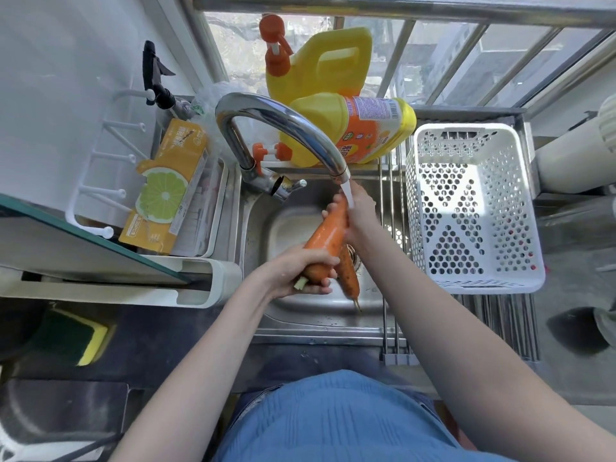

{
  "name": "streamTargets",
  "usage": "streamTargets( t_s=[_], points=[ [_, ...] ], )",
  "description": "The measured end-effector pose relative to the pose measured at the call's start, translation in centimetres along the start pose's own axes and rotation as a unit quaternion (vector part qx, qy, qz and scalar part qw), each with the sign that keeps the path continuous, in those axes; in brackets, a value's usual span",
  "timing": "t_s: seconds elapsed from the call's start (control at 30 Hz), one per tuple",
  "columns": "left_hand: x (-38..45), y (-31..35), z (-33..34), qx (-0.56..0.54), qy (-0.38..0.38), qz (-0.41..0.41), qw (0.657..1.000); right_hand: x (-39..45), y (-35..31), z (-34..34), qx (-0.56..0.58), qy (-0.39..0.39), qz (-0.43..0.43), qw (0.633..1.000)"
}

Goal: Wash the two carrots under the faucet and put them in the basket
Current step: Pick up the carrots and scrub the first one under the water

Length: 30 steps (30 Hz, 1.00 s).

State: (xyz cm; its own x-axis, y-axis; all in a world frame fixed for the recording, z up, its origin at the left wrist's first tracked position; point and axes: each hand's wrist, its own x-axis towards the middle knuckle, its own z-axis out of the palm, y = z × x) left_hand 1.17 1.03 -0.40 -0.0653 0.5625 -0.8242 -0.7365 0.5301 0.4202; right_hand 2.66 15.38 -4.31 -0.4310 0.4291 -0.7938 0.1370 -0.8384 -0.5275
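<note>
A large orange carrot slants over the steel sink, its thin end under the water running from the chrome faucet. My left hand grips its thick stem end. My right hand wraps around the thin upper end, under the stream. A second, smaller carrot lies on the sink floor by the drain, partly hidden by the first. The white perforated basket stands on the rack to the right of the sink, with nothing in it.
Two yellow detergent bottles stand and lie behind the faucet. An orange lemon-print packet leans in a white tray on the left. A yellow-green sponge lies on the dark counter at the left front. A steel roll-up rack spans the sink's right side.
</note>
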Motion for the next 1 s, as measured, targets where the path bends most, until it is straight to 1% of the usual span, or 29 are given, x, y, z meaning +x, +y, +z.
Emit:
streamTargets(
  t_s=[0.07,0.13,0.2,0.23,0.3,0.37,0.43,0.47,0.5,0.57,0.6,0.63,0.7,0.73,0.77,0.8,0.83,0.9,0.97,1.0],
  points=[
    [0.1,-0.5,0.6,0.088,0.072,0.056,0.992,0.0,-0.4,0.5,-0.071,0.042,-0.021,0.996],
    [0.3,-0.9,0.8,0.182,0.148,0.106,0.966,0.2,-0.7,0.9,-0.095,0.091,-0.032,0.991],
    [0.6,-1.1,0.8,0.311,0.223,0.149,0.912,0.6,-0.6,0.7,-0.124,0.115,-0.055,0.984],
    [0.6,-1.3,0.8,0.368,0.246,0.163,0.882,1.0,-0.6,0.5,-0.143,0.113,-0.059,0.981],
    [0.4,-1.7,1.2,0.455,0.253,0.188,0.833,1.3,-0.9,0.3,-0.155,0.123,-0.031,0.980],
    [0.4,-2.1,1.7,0.517,0.258,0.220,0.786,1.4,-1.6,0.2,-0.122,0.148,0.020,0.981],
    [0.8,-2.5,1.8,0.554,0.278,0.239,0.747,1.3,-2.2,0.3,-0.113,0.154,0.035,0.981],
    [1.0,-2.5,1.9,0.562,0.285,0.234,0.740,1.0,-2.5,0.4,-0.111,0.149,0.035,0.982],
    [1.2,-2.4,1.9,0.548,0.287,0.219,0.755,0.9,-2.6,0.5,-0.109,0.139,0.034,0.984],
    [1.7,-1.4,1.7,0.486,0.286,0.176,0.807,0.5,-2.5,0.9,-0.100,0.109,0.036,0.988],
    [1.8,-0.8,1.6,0.457,0.272,0.152,0.833,0.3,-2.4,1.1,-0.097,0.092,0.037,0.990],
    [2.0,-0.3,1.4,0.418,0.242,0.132,0.866,0.2,-2.4,1.2,-0.095,0.077,0.038,0.992],
    [2.2,0.4,1.1,0.267,0.132,0.107,0.948,0.0,-2.5,1.3,-0.088,0.033,0.054,0.994],
    [2.2,0.5,1.0,0.179,0.079,0.100,0.976,-0.2,-2.6,1.4,-0.079,0.004,0.070,0.994],
    [2.2,0.5,1.1,0.089,0.031,0.088,0.992,-0.6,-2.8,1.4,-0.066,-0.026,0.084,0.994],
    [2.3,0.4,1.1,0.000,-0.018,0.074,0.997,-0.9,-3.0,1.5,-0.051,-0.055,0.095,0.993],
    [2.3,0.3,1.3,-0.088,-0.070,0.060,0.992,-1.3,-3.1,1.5,-0.037,-0.086,0.103,0.990],
    [2.5,0.1,1.8,-0.232,-0.172,0.051,0.956,-1.8,-3.3,1.6,-0.027,-0.148,0.109,0.983],
    [2.9,0.1,2.0,-0.302,-0.223,0.048,0.926,-1.9,-3.5,1.9,-0.036,-0.163,0.108,0.980],
    [2.9,0.5,2.1,-0.308,-0.226,0.043,0.923,-1.7,-3.5,1.9,-0.043,-0.147,0.104,0.983]
  ],
)
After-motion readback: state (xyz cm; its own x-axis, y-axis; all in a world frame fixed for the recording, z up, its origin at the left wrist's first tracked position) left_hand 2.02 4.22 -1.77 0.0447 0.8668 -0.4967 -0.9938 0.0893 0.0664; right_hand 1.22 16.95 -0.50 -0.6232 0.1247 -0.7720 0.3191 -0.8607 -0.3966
